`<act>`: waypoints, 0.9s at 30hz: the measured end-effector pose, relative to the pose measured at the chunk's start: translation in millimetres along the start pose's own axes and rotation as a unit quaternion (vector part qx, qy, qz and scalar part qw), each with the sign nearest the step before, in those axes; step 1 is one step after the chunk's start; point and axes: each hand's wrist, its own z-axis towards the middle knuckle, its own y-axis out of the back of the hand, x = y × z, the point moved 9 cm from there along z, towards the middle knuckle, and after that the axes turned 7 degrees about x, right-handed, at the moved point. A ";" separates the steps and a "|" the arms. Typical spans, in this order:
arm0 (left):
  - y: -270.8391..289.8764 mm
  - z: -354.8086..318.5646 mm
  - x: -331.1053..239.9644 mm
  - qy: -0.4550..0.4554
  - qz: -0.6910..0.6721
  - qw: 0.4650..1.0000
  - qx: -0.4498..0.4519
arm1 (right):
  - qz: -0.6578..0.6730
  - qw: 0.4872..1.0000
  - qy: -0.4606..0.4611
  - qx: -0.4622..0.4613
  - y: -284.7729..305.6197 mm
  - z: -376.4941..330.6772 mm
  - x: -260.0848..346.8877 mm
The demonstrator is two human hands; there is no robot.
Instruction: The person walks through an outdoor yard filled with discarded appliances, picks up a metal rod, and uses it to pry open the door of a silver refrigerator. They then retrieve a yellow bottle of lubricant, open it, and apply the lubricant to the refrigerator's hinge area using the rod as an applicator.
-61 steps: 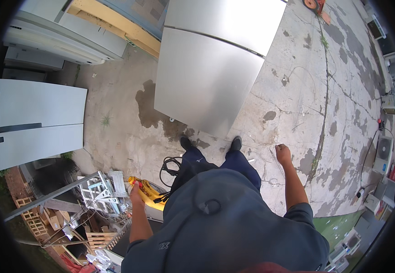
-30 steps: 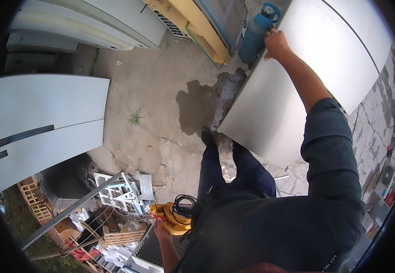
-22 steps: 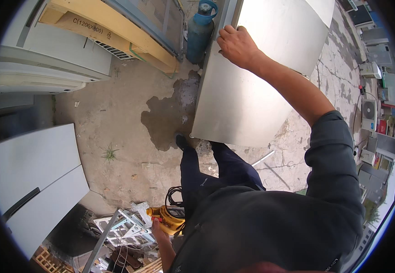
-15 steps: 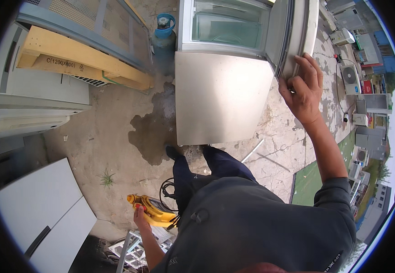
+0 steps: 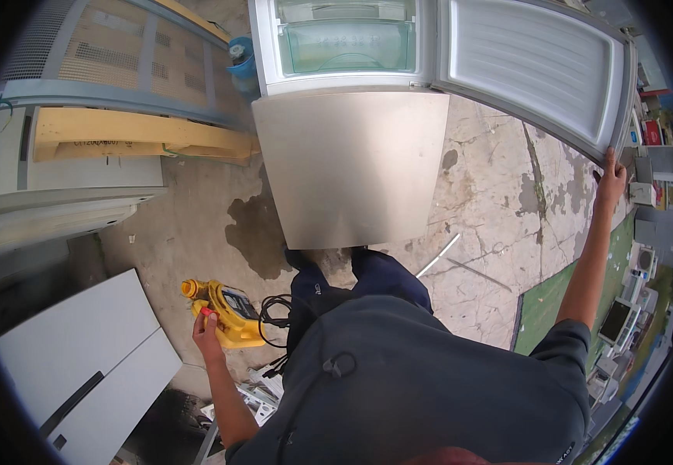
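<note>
Straight ahead stands a refrigerator with a silvery lower door (image 5: 352,167). Its upper door (image 5: 534,66) is swung wide to the right, showing the pale inner panel. Inside the upper compartment sits a clear greenish drawer (image 5: 348,46). My right hand (image 5: 611,182) is at the outer edge of the upper door, fingers curled over it. Low on the left, my left hand (image 5: 207,329) is closed around a yellow handheld device (image 5: 236,333) with a round end, a dark panel and a red part by the thumb. Black cable (image 5: 274,310) hangs beside it, near my leg.
At left are a white cabinet (image 5: 92,364), a yellow wooden beam (image 5: 135,133) and a metal-framed panel (image 5: 127,46). A blue gas-cylinder-like object (image 5: 242,62) stands beside the refrigerator. A wet patch (image 5: 255,232) and a white strip (image 5: 439,254) lie on the cracked concrete; green matting (image 5: 557,271) is at right.
The upper door has swung farther open to the right, my right hand moving out with it. My left hand and the yellow device have shifted left and slightly forward.
</note>
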 end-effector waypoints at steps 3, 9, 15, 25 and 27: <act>-12.8 -21.9 8.5 0.031 -0.022 0.999 -0.024 | 0.110 0.991 -0.044 0.061 -9.6 54.3 -54.4; -26.8 -74.5 47.4 0.119 -0.061 0.991 -0.032 | 0.214 0.976 -0.011 0.035 -14.9 103.5 -106.7; -30.3 -101.6 87.5 0.170 -0.048 0.984 -0.029 | 0.082 0.996 0.046 -0.004 -5.6 33.7 -15.1; -54.4 -65.8 143.6 0.189 -0.012 0.982 0.006 | -0.089 0.859 0.505 0.018 -101.3 -263.9 236.9; -64.8 -62.4 140.2 0.171 -0.015 0.985 0.010 | -0.063 0.818 0.566 0.081 -121.6 -285.1 253.8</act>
